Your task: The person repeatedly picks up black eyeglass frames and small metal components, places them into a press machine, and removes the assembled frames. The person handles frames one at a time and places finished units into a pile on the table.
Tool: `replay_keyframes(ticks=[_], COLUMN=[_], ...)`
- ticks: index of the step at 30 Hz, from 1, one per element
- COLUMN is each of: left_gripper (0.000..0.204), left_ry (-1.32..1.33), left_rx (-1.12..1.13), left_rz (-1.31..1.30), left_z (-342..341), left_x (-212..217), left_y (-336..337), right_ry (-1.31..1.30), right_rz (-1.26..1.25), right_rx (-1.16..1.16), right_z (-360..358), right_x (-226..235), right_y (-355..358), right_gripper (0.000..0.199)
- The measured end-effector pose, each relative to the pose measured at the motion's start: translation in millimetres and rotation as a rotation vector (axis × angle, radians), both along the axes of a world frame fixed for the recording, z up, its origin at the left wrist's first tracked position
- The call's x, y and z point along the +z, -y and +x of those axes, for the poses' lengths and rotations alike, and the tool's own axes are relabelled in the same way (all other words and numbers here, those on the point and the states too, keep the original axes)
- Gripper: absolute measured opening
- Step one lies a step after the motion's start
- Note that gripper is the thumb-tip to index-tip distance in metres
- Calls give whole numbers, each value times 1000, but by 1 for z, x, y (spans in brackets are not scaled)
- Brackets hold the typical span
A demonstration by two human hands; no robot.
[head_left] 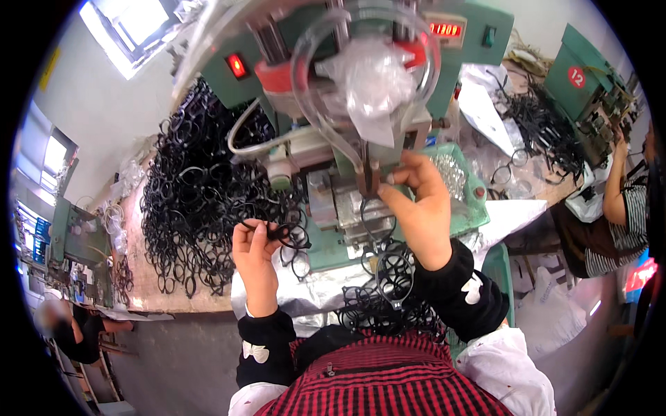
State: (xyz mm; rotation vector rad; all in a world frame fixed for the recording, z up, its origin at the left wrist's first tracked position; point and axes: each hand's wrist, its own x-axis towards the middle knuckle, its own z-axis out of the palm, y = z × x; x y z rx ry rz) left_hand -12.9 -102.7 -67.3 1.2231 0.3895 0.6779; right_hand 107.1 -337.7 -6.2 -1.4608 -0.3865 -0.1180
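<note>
My left hand (257, 267) is closed on a black eyeglass frame (298, 236), at the right edge of a big heap of such frames. My right hand (422, 213) is at the green bench machine, thumb and forefinger drawn together beside its brown pressing tip (368, 182). Whatever lies between those fingertips is too small to make out. Just under the tip, an eyeglass frame (378, 220) rests at the metal fixture (340, 201). More black frames (388, 305) are piled in front of my body.
The dark heap of frames (208, 187) covers the bench's left side. A green tray (479, 211) with small shiny parts stands right of the fixture. A clear ring-shaped guard (298, 66) hangs above. Farther right, a person in stripes (628, 215) sits at another machine (590, 83).
</note>
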Motion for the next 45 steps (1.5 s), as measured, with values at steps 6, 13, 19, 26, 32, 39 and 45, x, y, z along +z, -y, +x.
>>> replay_keyframes(ticks=[6,13,19,26,32,39,45], left_gripper=[8,13,20,13,27,15,9], left_ry=[362,532,591,577,714,514,650], left_rx=[102,-31,-83,-36,-280,20,-129], left_rz=[161,539,795,727,1329,494,1037], left_z=[7,37,26,40,22,47,24], left_x=[56,137,111,127,104,145,106], left_y=[33,49,62,46,69,51,66], right_ry=[-179,-261,-295,-486,157,250,345], right_rz=[195,287,283,463,-240,-102,-238], right_rx=[122,140,197,475,106,14,70], right_z=[-6,-22,-30,-22,-2,0,3], right_x=[6,27,34,53,18,12,11], right_y=[-2,-9,-5,30,31,0,17], right_gripper=[47,48,55,60,42,14,22])
